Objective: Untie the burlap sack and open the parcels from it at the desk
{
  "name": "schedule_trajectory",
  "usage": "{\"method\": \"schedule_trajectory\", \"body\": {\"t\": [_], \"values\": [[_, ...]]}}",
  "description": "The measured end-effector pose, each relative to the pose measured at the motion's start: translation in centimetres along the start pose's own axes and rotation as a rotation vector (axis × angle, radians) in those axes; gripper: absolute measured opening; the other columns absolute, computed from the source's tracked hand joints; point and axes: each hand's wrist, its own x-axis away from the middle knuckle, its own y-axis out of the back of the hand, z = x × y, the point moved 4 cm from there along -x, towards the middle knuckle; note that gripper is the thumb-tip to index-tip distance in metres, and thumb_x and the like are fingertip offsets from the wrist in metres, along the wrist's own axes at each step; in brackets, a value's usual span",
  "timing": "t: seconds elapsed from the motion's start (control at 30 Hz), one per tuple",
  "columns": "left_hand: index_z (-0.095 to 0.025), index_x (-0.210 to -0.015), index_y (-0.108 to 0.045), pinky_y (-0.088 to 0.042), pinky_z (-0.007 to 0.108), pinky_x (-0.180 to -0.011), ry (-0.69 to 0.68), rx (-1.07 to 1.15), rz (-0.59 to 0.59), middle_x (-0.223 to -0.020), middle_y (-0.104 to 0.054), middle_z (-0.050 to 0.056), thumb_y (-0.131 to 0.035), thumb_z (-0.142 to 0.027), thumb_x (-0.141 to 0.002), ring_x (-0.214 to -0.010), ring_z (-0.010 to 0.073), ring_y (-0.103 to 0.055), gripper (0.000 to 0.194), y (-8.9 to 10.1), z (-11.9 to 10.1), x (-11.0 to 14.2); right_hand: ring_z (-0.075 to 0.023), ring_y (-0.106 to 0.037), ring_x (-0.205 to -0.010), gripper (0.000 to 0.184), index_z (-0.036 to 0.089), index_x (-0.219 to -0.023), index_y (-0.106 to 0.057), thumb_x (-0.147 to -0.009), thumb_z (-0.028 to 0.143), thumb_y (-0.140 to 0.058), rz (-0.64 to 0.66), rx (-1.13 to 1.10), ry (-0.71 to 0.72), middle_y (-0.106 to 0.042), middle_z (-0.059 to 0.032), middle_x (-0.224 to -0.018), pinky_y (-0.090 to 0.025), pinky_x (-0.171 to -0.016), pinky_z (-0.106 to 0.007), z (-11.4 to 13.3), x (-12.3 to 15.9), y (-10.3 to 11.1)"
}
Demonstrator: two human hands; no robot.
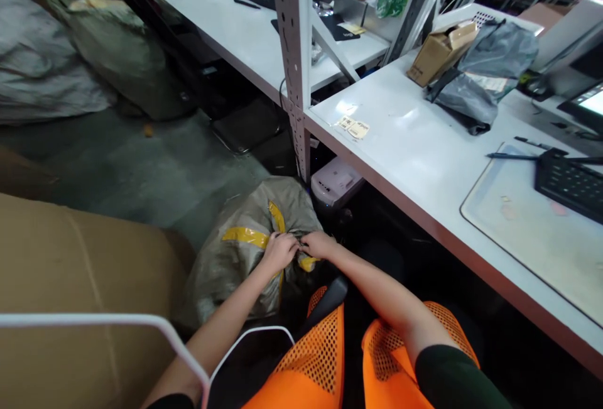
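Note:
A bulky grey-brown woven sack (221,277) stands on the floor in front of me, with strips of yellow tape (245,237) across its top. My left hand (281,250) is closed on the gathered top of the sack, fingers bent inward. Close beside it, my right hand (318,244) pinches the same bunched material from the right. The fingertips of both hands nearly meet there, and what lies right between them is too small to make out. A short piece of yellow tape (308,263) shows just below my right hand.
A large cardboard box (94,252) stands at left, near a white cable or bar (155,320). At right, a white desk (391,139) bears a grey plastic bag (490,76), a small carton (440,51) and a keyboard (572,183). A metal post (294,70) rises beyond the sack. More sacks (113,44) lie behind.

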Motion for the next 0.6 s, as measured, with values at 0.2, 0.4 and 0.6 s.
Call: {"method": "schedule_trajectory", "body": {"t": [0.2, 0.4, 0.6], "values": [[-0.018, -0.080, -0.068, -0.044, 0.036, -0.086, 0.046, 0.220, -0.191, -0.087, -0.066, 0.009, -0.054, -0.035, -0.094, -0.092, 0.0229, -0.061, 0.026, -1.5, 1.2, 1.4, -0.0157, -0.066, -0.080, 0.032, 0.019, -0.082, -0.077, -0.102, 0.039, -0.061, -0.050, -0.066, 0.033, -0.074, -0.0045, -0.085, -0.042, -0.073, -0.024, -1.1, 2.1, -0.8], [-0.017, -0.078, -0.062, -0.051, 0.032, -0.083, 0.102, 0.463, -0.319, -0.086, -0.066, 0.008, -0.049, -0.043, -0.094, -0.086, 0.0193, -0.063, 0.033, -2.5, 2.8, 1.8, -0.0188, -0.063, -0.108, 0.021, 0.015, -0.109, -0.073, -0.099, 0.019, -0.055, -0.174, -0.150, -0.041, -0.070, -0.0091, -0.116, -0.045, -0.096, -0.028, -3.4, 1.9, 0.5], [-0.018, -0.078, -0.059, -0.054, 0.034, -0.083, 0.168, 0.555, -0.354, -0.083, -0.066, 0.008, -0.048, -0.047, -0.091, -0.082, 0.0197, -0.064, 0.034, -2.4, 3.6, 1.2, -0.0173, -0.066, -0.089, 0.041, 0.017, -0.120, -0.069, -0.079, 0.018, -0.074, -0.134, -0.203, -0.039, -0.072, -0.0035, -0.101, -0.050, -0.082, -0.024, -3.0, 1.7, 0.0]]}}
